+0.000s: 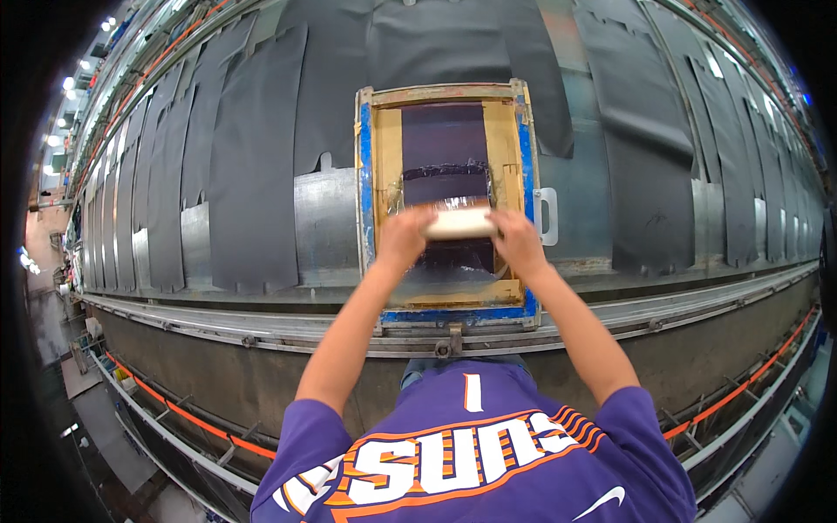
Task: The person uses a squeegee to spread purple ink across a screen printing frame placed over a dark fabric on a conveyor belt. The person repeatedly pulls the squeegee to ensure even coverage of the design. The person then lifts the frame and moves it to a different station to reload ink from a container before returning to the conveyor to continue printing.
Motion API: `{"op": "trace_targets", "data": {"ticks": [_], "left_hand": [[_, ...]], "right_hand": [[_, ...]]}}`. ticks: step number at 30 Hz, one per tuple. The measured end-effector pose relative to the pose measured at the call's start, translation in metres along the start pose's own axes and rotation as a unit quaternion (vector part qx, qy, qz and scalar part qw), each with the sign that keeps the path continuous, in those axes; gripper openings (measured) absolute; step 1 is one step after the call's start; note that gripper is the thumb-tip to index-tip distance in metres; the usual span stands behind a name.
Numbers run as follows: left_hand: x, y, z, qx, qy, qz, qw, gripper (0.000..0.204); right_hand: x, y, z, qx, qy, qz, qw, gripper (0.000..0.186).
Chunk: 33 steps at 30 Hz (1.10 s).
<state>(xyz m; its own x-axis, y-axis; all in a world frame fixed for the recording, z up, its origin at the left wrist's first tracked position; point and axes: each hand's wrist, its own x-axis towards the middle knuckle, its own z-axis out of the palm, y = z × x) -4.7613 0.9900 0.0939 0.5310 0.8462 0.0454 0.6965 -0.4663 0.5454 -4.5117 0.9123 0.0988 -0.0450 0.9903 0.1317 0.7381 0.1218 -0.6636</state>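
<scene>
Between my hands is a squeegee with a pale, wide handle, slightly smeared by motion. My left hand is closed around its left end, and my right hand grips the right end. The squeegee lies across a screen-printing frame, whose wooden sides carry blue and tan tape. Dark ink forms a glossy ridge across the purple-black mesh, beyond the squeegee. More dark, wet-looking mesh shows on the near side of it. The squeegee's blade edge is mostly hidden.
The frame rests on a long metal print table. Dark grey sheets lie in rows to both sides and beyond. A white handle-shaped piece sits at the frame's right side. A metal rail runs along the table's near edge.
</scene>
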Motion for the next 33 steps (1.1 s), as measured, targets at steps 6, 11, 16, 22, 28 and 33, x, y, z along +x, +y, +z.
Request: {"op": "trace_targets", "data": {"ticks": [6, 11, 16, 22, 28, 33], "left_hand": [[-0.080, 0.032, -0.016, 0.002, -0.054, 0.015, 0.998, 0.044], [0.023, -0.002, -0.046, -0.063, -0.078, -0.077, 0.992, 0.043], [0.047, -0.005, -0.032, -0.043, -0.029, -0.053, 0.997, 0.039], [-0.078, 0.022, 0.020, 0.012, 0.045, 0.052, 0.998, 0.057], [-0.139, 0.048, 0.023, -0.061, 0.014, 0.067, 0.996, 0.067], [-0.135, 0.064, 0.025, -0.017, -0.001, -0.019, 1.000, 0.065]], "right_hand": [[-0.072, -0.034, -0.025, 0.079, -0.076, 0.018, 0.994, 0.040], [-0.005, 0.036, -0.059, 0.088, 0.161, 0.162, 0.969, 0.037], [0.017, 0.085, -0.023, 0.223, 0.146, 0.310, 0.913, 0.021], [0.026, 0.066, -0.032, 0.159, 0.221, 0.276, 0.922, 0.018], [0.021, 0.052, -0.039, 0.098, 0.269, 0.229, 0.930, 0.019], [0.010, 0.093, 0.000, 0.225, 0.265, 0.190, 0.918, 0.020]]}}
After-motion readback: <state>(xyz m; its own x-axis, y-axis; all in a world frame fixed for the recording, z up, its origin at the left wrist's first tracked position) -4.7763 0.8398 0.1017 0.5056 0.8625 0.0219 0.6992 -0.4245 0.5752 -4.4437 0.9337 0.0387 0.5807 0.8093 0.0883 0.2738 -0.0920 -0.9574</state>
